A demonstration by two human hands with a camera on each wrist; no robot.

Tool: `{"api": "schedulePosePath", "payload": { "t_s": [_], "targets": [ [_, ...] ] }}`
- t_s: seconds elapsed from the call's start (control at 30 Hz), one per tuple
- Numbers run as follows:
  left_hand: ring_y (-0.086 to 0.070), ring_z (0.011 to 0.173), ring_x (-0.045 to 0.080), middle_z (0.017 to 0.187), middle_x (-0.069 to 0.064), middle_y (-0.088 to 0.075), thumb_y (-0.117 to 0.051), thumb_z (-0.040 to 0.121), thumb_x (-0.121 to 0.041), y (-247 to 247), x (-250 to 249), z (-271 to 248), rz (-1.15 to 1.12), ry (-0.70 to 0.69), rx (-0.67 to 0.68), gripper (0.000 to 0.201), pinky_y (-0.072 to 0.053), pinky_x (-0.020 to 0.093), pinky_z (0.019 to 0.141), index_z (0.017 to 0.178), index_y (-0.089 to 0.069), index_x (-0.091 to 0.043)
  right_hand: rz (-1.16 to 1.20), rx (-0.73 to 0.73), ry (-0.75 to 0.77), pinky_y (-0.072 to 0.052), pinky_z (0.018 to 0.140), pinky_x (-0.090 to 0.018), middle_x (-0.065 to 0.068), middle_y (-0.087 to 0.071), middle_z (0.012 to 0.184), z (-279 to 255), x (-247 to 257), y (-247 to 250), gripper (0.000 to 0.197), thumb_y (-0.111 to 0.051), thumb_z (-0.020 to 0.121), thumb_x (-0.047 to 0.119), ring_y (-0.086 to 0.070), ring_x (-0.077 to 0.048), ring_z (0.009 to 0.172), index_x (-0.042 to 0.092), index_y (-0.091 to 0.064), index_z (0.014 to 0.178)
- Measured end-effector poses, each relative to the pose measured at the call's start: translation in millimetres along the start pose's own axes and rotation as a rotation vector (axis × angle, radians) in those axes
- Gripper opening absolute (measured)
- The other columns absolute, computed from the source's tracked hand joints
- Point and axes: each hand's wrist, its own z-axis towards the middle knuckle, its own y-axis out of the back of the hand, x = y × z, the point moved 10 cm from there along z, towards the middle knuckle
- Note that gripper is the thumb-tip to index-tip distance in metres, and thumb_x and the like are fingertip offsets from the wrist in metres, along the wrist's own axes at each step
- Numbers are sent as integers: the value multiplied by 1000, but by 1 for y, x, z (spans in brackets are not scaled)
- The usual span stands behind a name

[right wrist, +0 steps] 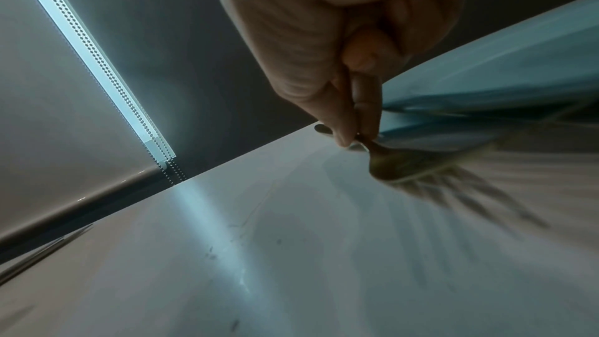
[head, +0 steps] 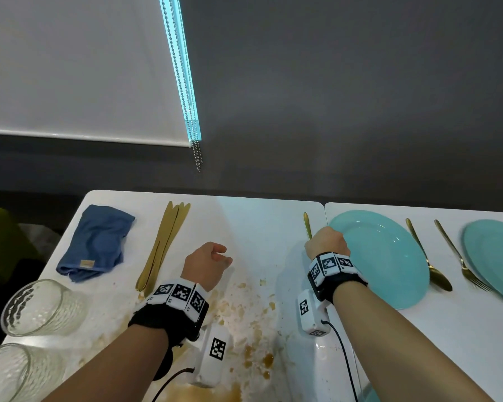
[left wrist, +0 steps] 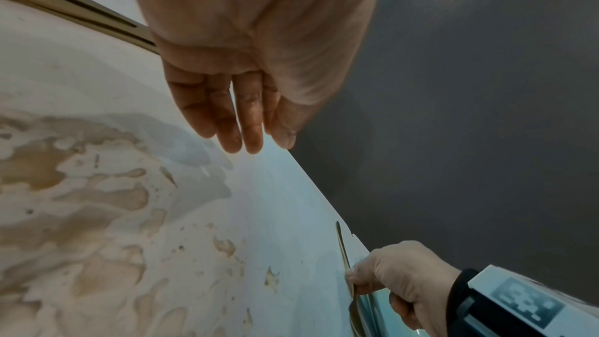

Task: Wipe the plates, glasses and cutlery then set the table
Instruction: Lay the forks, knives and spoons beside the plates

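From the head view, my right hand (head: 327, 244) pinches a gold fork (head: 307, 224) just left of the nearer teal plate (head: 389, 256) on the white tabletop (head: 259, 221). My left hand (head: 206, 264) hovers with fingers loosely curled, holding nothing. A blue cloth (head: 95, 242), gold knives (head: 166, 242) and two glasses (head: 41, 307) lie to the left; brown spills (head: 244, 314) mark the middle.

The left wrist view shows my left fingers (left wrist: 227, 117) relaxed above the stained surface.

In the right wrist view, my right fingers (right wrist: 340, 117) grip the fork's neck; its blurred prongs (right wrist: 437, 183) seem to lie low over the tabletop.
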Motion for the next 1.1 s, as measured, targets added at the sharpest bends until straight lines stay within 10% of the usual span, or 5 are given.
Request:
{"api": "schedulePosePath", "payload": {
  "t_s": [0.8,1.1],
  "targets": [
    [-61,92,16,104,1,-64,-59,91,-23,2,10,-4,20,-8,-30,24,-43,22,76,114,-59,-17,-113,-55,102,-48,71,-32,-13,-67,100,-6,7,4,22,-43,93,3,-64,-28,91,3,-63,99],
    [-48,119,33,128,17,-51,-55,90,-22,67,46,8,403,237,-331,41,-40,37,98,128,-46,-8,-141,-43,155,-46,69,-30,-14,-66,101,-14,13,9,22,-43,92,6,-63,-29,91,3,-63,99]
  ]
}}
